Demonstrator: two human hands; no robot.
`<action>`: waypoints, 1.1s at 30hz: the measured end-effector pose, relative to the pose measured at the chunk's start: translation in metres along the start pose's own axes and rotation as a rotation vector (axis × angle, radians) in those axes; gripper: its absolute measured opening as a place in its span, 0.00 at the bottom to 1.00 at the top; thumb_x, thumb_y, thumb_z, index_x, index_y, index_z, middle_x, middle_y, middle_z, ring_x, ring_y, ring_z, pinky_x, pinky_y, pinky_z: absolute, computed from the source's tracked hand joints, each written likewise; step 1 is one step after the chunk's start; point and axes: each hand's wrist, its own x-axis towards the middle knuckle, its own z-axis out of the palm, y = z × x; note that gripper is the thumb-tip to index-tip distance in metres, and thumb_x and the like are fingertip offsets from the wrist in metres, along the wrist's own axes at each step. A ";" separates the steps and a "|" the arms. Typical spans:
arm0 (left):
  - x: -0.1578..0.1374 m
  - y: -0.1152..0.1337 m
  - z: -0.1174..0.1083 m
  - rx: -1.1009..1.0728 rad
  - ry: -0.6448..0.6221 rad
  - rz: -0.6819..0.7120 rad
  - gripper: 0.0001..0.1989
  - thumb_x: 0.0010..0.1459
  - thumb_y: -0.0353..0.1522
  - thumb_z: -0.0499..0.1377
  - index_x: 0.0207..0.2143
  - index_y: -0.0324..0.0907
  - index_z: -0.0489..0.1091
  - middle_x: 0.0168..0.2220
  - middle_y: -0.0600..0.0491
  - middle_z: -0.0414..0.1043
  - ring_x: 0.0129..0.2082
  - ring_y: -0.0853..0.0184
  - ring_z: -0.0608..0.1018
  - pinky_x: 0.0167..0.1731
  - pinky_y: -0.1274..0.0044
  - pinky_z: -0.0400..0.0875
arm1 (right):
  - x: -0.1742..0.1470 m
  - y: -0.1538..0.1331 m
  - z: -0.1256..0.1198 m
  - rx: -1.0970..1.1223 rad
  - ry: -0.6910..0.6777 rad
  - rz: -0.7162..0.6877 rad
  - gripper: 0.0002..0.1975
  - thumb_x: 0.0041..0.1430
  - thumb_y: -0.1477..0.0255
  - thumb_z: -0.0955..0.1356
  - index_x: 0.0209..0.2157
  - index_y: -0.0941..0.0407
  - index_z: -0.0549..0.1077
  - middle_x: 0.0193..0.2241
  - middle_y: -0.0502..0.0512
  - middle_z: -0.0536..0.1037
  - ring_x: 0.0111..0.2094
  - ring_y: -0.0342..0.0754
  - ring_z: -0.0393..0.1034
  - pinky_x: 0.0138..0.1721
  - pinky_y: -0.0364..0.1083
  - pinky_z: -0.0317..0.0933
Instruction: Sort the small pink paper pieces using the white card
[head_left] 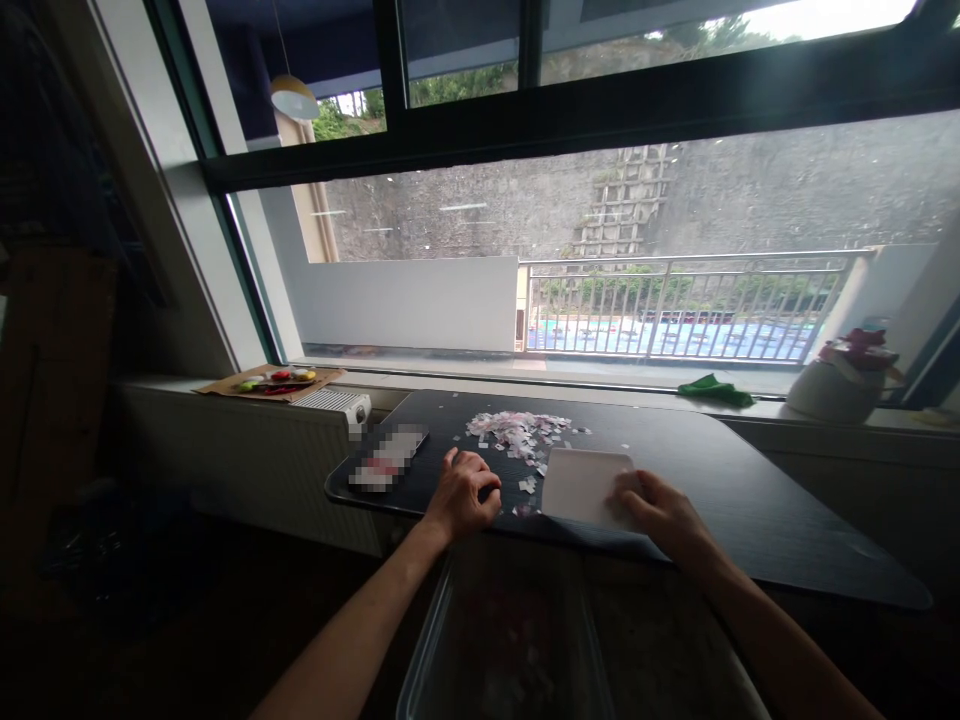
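Observation:
A heap of small white and pinkish paper pieces (517, 430) lies on the dark table (720, 490), and loose pieces trail toward the front edge. My left hand (466, 495) is curled just left of that trail, its thumb and forefinger bent together; whatever they may hold cannot be made out. On the right, my right hand (667, 515) grips the right side of a flat white rectangular card (585, 482), its fingertips slightly blurred. The card rests on or just above the tabletop, beside the scraps. Below the table edge stands a clear plastic bin (427, 640) with dim scraps inside.
A phone-like flat object (390, 458), partly pixelated, lies at the table's left. Along the sill are a brown board with colourful items (274, 380), a green cloth (715, 391) and a pale rounded figure (836, 385). A white radiator (247, 460) runs beneath the window.

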 end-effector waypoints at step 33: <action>0.000 0.000 0.000 -0.001 -0.004 -0.005 0.07 0.49 0.31 0.56 0.28 0.44 0.74 0.33 0.52 0.72 0.42 0.62 0.71 0.57 0.57 0.48 | -0.003 0.002 0.019 0.208 -0.128 0.102 0.12 0.41 0.68 0.70 0.31 0.57 0.74 0.26 0.52 0.79 0.26 0.48 0.74 0.27 0.46 0.68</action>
